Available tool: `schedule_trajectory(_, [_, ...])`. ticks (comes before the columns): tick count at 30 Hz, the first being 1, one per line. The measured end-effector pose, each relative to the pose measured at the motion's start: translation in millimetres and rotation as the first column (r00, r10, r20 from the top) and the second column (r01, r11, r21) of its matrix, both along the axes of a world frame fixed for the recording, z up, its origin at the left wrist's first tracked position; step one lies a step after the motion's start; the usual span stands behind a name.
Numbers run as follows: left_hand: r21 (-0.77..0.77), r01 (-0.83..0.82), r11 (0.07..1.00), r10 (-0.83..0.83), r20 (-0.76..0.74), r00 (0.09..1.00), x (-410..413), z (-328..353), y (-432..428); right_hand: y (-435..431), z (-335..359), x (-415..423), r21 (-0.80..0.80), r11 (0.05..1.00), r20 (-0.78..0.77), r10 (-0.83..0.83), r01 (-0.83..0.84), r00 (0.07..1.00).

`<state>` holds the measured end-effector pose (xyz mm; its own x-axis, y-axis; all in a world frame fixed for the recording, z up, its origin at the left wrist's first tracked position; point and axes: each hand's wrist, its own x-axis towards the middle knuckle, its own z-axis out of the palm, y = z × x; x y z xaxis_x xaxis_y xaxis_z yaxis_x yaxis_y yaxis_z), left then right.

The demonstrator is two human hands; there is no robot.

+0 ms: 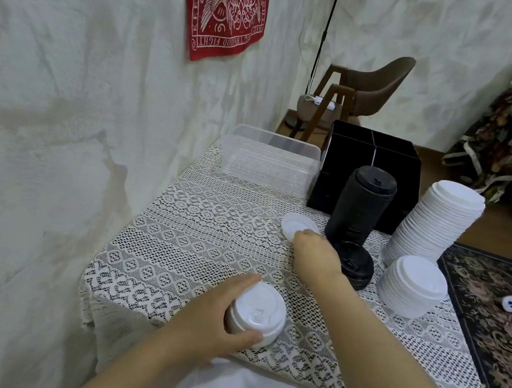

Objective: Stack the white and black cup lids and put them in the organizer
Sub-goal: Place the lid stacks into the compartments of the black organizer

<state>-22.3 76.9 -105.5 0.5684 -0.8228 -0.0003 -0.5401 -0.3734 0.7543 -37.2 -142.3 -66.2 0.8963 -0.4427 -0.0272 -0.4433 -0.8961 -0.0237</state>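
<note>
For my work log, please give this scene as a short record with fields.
left hand: grips small white lid pile
right hand: touches single white lid; grip hidden
black lids: tall black stack, short black stack
white lids: tall white stack leaning, short white stack
organizer: black, behind the stacks

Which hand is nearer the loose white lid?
Right. The right hand is at the near edge of the lid; the left hand is back near the person, gripping a small white stack.
</note>
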Motion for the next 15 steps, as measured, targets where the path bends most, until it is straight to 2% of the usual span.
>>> schedule_trajectory(2, [-0.005, 0.0, 1.0, 0.0, 0.007, 1.0, 0.0, -0.3, 0.1, -1.7, 1.2, 2.0, -0.067, 0.998, -0.017, 0.018, -0.019, 1.0])
schedule_trajectory(4, [-0.005, 0.002, 1.0, -0.002, 0.008, 1.0, 0.2, 0.0, 0.5, -2.1, 3.3, 1.4, -0.077, 0.997, 0.027, 0.029, -0.026, 0.999])
schedule_trajectory(7, [-0.004, 0.005, 1.0, -0.005, 0.014, 1.0, 0.5, 0.9, 0.6, -1.2, 10.1, -6.5, 0.094, 0.995, 0.195, 0.012, -0.031, 0.981])
schedule_trajectory(9, [0.001, 0.003, 1.0, -0.003, 0.016, 1.0, 0.0, 1.2, 0.5, -2.5, 14.0, -15.5, 0.221, 0.973, 0.249, 0.013, -0.07, 0.968])
schedule_trajectory(13, [-0.002, -0.008, 1.0, 0.008, -0.003, 1.0, -0.8, 0.6, 0.4, -5.3, 19.7, -37.3, 0.482, 0.865, 0.397, -0.072, -0.141, 0.915])
schedule_trajectory(15, [-0.008, -0.012, 1.0, 0.012, -0.014, 1.0, -1.4, 1.0, 0.2, -6.7, 25.0, -47.6, 0.514, 0.837, 0.442, -0.072, -0.187, 0.894])
